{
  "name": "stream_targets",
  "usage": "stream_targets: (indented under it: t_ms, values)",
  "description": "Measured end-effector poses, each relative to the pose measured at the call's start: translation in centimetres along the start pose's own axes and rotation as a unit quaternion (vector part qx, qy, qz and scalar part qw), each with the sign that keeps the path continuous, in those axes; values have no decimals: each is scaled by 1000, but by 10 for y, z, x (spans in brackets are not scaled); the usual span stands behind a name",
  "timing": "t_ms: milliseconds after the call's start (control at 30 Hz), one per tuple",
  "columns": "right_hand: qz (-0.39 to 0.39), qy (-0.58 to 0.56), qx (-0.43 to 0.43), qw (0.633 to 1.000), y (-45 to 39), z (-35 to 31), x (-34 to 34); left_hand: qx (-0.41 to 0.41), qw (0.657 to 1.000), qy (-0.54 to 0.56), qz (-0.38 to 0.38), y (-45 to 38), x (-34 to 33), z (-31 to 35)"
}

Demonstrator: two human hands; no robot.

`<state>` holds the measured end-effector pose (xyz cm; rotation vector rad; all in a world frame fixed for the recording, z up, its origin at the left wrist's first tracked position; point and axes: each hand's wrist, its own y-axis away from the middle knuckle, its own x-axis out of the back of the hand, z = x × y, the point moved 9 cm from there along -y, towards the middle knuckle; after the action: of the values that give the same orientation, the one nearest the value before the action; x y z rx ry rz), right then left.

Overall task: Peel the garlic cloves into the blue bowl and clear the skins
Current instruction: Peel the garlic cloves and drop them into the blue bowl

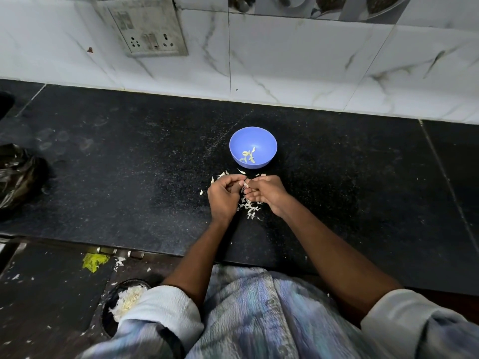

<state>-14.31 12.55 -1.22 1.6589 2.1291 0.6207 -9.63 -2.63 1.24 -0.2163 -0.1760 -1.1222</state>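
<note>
Both hands, left & right, pinch a clove over skins. Bowl just beyond on desk.

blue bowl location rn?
Head view: the blue bowl sits mid-counter, just beyond both hands, with garlic skins scattered on the counter in front of it.

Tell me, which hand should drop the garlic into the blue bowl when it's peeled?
Probably the right hand. It sits almost straight below the blue bowl, while the left hand is a little further to the side. Both pinch the garlic clove between them, so either could.
</note>
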Motion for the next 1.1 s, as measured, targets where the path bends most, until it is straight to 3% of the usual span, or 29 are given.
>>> stream_targets:
  t_ms: [167, 400, 633, 767, 967, 1100]
  values:
    - [-18, -40, -35, 998, 2, 3, -6, -40, 999, -25, 18, 3, 4, 7]
    - [16, 21, 16, 1000, -2, -5, -4, -49, 997, -49, 12, 2, 8, 8]
    - [54, 97, 74, 991, -3, -8, -3, -52, 988, -142, 20, 1, 8, 14]
    - [100, 180, 168, 964, 1, -21, 1, 45, 994, -79, 64, 0, 7, 3]
    - [66, 102, 101, 987, -1, -20, -3, 66, 995, 25, 69, 0, 5, -10]
    - [41, 128, 132, 982, 0, -26, -7, 88, 992, 35, 83, -3, 7, -15]
